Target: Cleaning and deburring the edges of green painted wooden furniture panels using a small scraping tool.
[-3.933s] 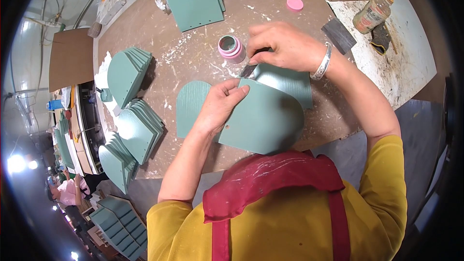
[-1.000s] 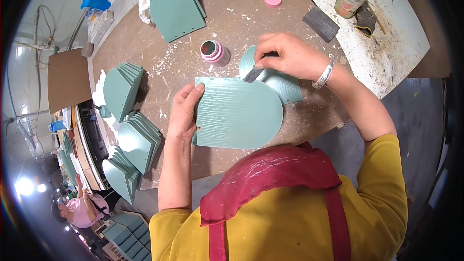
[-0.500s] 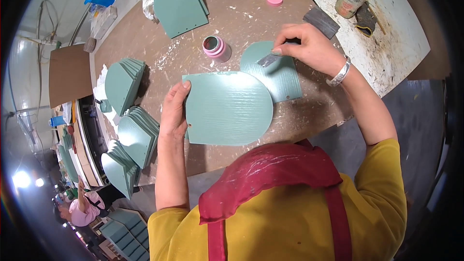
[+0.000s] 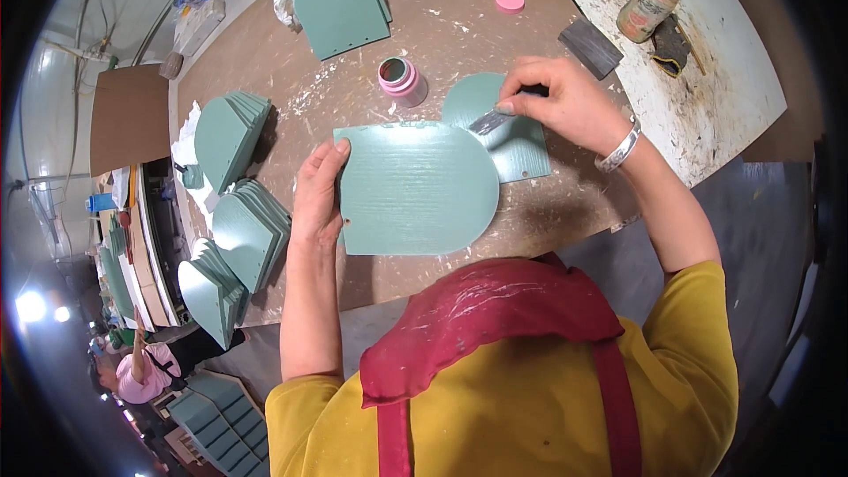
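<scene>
My left hand [image 4: 320, 185] grips the straight left edge of a pale green round-ended panel [image 4: 415, 190], thumb on its face. The panel has a wood-grain texture and a small hole at its lower left corner. Pinched between thumb and fingers of my right hand [image 4: 561, 97] is a small grey flat piece [image 4: 488, 122], its tip by the panel's upper rounded edge; whether it touches, I cannot tell. Partly covered by the held panel, a second green panel [image 4: 521, 155] lies on the table. Just beyond stands an open pink jar [image 4: 405, 84] with dark green inside.
Stacks of green panels [image 4: 252, 234] stand on the left; more panels [image 4: 340, 4] lean on white cloth at the back. A pink lid [image 4: 510, 1], dark grey sheet [image 4: 590, 49], bottle [image 4: 652, 4] and glove [image 4: 676, 49] lie toward the right. A person [image 4: 141, 375] is at far left.
My right hand has brought the grey piece a little lower, closer to the rounded edge of the held panel. My left hand keeps its hold. The whole view has shifted slightly.
</scene>
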Demonstrator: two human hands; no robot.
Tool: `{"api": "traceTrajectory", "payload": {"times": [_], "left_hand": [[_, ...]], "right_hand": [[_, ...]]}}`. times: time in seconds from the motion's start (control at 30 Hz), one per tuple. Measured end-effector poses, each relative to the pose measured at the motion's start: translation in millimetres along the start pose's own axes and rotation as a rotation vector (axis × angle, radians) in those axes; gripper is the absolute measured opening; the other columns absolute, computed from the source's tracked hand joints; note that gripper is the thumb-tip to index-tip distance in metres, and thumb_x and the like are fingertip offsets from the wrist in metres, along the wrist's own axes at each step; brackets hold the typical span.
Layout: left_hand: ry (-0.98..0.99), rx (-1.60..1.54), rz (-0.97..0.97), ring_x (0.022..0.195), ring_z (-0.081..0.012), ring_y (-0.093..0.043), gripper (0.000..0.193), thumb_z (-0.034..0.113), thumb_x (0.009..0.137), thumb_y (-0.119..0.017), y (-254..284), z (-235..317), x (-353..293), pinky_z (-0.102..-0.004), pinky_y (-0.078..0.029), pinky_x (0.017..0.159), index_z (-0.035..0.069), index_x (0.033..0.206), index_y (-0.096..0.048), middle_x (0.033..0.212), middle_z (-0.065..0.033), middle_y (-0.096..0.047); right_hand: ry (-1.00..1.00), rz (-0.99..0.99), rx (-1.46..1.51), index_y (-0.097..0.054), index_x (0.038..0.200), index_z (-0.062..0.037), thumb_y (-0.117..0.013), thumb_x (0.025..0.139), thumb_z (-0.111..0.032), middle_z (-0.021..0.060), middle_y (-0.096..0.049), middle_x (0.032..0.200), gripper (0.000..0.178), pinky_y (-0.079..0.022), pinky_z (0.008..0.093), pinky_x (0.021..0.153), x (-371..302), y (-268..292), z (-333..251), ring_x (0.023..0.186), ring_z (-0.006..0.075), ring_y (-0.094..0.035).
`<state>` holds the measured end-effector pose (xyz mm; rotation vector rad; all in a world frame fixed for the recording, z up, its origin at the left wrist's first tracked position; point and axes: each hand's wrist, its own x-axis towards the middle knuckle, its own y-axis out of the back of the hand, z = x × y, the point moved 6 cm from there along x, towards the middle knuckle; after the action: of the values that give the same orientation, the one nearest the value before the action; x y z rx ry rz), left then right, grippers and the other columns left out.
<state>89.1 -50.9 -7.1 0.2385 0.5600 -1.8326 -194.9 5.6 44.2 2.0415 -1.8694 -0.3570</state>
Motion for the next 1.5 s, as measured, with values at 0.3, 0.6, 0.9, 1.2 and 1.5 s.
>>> {"api": "traceTrajectory", "payload": {"times": [0.3, 0.6, 0.9, 1.2, 1.5], "left_hand": [[-0.060, 0.013, 0.037, 0.077, -0.0117, -0.063, 0.019, 0.015, 0.092, -0.056, -2.2, 3.2, -11.6, -0.0242, -0.052, 0.070, -0.001, 0.101, -0.062, 0.089, -0.0071, -0.066], [-0.099, -0.019, 0.043, 0.079, -0.0109, -0.062, 0.019, 0.015, 0.092, -0.056, -2.8, 4.0, -16.1, -0.0233, -0.051, 0.072, -0.001, 0.101, -0.061, 0.090, -0.0067, -0.065], [-0.104, -0.034, 0.076, 0.080, -0.0113, -0.061, 0.019, 0.015, 0.092, -0.057, 2.0, 5.7, -18.3, -0.0234, -0.050, 0.072, -0.001, 0.102, -0.061, 0.092, -0.0063, -0.065], [-0.100, -0.039, 0.097, 0.079, -0.0110, -0.061, 0.020, 0.018, 0.092, -0.058, 2.3, 6.9, -17.4, -0.0234, -0.050, 0.071, 0.000, 0.099, -0.061, 0.090, -0.0057, -0.065], [-0.107, -0.051, 0.110, 0.079, -0.0112, -0.061, 0.023, 0.020, 0.092, -0.057, -1.4, 8.6, -16.2, -0.0243, -0.050, 0.072, -0.002, 0.100, -0.061, 0.089, -0.0062, -0.065]], "right_hand": [[-0.054, 0.081, -0.038, -0.063, 0.083, 0.0009, -0.064, 0.080, -0.013, 0.0110, -0.061, 0.081, 0.014, -0.045, 0.0311, 0.073, -13.2, -4.3, 2.3, 0.078, 0.0218, -0.058], [-0.078, 0.145, 0.048, -0.064, 0.085, 0.0010, -0.065, 0.079, -0.011, 0.0107, -0.062, 0.083, 0.013, -0.045, 0.0300, 0.075, -23.4, -6.2, 7.4, 0.079, 0.0206, -0.059], [-0.147, 0.220, 0.093, -0.062, 0.082, 0.0024, -0.064, 0.080, -0.007, 0.0066, -0.060, 0.079, 0.010, -0.043, 0.0269, 0.072, -46.3, -7.8, 12.9, 0.076, 0.0147, -0.056], [-0.113, 0.254, 0.116, -0.063, 0.081, 0.0028, -0.064, 0.080, -0.004, 0.0048, -0.060, 0.080, 0.007, -0.042, 0.0253, 0.071, -53.0, -7.5, 16.3, 0.076, 0.0120, -0.055], [-0.141, 0.248, 0.153, -0.063, 0.080, 0.0024, -0.063, 0.080, -0.004, 0.0044, -0.057, 0.076, 0.006, -0.041, 0.0245, 0.066, -65.4, -18.2, 21.0, 0.072, 0.0104, -0.052]]}}
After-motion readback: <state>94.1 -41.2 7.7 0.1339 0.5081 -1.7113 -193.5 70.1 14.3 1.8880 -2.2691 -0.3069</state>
